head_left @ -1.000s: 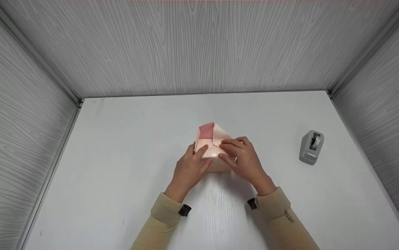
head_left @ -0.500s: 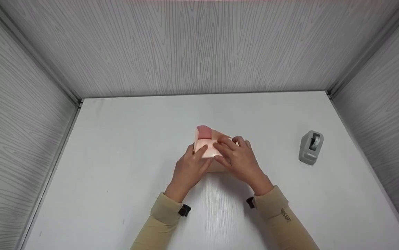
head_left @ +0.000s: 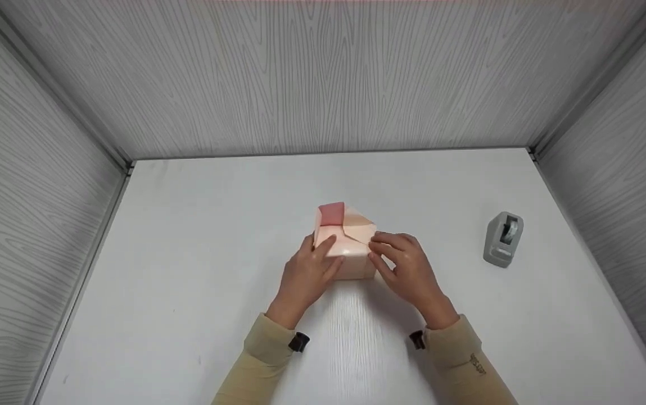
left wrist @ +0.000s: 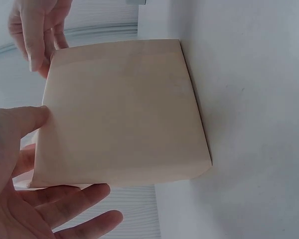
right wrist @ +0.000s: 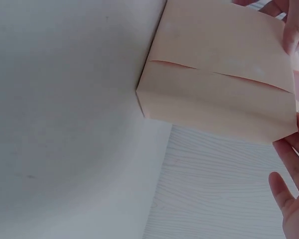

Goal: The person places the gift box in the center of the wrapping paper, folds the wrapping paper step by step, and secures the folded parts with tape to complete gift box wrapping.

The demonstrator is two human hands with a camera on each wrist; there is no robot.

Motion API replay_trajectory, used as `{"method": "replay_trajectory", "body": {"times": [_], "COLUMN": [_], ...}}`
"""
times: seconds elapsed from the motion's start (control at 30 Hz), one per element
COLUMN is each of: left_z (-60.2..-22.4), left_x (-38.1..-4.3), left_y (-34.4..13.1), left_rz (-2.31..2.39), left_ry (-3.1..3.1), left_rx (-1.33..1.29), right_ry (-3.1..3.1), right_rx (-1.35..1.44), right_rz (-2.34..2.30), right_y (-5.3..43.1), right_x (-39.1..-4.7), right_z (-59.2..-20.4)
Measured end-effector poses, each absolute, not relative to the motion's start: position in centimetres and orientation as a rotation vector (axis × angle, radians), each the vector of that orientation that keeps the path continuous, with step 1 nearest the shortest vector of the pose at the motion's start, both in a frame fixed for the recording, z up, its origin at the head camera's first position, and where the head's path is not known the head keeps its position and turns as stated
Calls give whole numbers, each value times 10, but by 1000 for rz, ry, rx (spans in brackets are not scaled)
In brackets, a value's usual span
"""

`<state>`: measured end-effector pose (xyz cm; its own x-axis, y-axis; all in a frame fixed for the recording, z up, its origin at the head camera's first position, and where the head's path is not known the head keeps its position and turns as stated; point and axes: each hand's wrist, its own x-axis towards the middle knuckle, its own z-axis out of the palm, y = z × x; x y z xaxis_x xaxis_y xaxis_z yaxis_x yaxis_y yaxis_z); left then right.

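Note:
A box wrapped in pale pink paper (head_left: 351, 268) stands upright on the table, its folded paper flaps at the top and a darker pink inner patch showing. My left hand (head_left: 305, 281) holds it at the left, thumb on the near face and fingers around the side, as the left wrist view (left wrist: 20, 164) also shows. My right hand (head_left: 410, 273) touches the top right corner by the slanted flap (head_left: 359, 225). In the right wrist view its fingers (right wrist: 291, 154) rest at that corner while the thumb stands apart. A paper seam runs across the side facing that camera.
A grey tape dispenser (head_left: 502, 239) stands on the white table (head_left: 199, 225) to the right of the box. Grey wood-patterned panels (head_left: 323, 79) close off the back and both sides.
The right hand pressed in over the top of the box, then drew back to the right corner, uncovering the slanted flap. The left hand has kept its hold.

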<state>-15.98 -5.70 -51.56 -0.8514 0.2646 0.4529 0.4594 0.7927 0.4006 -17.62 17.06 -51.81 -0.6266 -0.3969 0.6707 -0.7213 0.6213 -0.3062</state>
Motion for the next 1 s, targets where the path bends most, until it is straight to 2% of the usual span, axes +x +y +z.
{"method": "replay_trajectory", "body": {"times": [0.37, 1.0], "left_z": [-517, -517], "left_x": [-161, -162], "left_y": [-58, -58], "left_rz": [-747, -749], "left_ry": [-2606, -2554], "left_rx": [-560, -587], "right_ry": [-2286, -2523], "right_rx": [1054, 884], "right_rz": [743, 503], "right_y": [178, 148], "right_x": [-182, -191], "right_z": [-528, -517]}}
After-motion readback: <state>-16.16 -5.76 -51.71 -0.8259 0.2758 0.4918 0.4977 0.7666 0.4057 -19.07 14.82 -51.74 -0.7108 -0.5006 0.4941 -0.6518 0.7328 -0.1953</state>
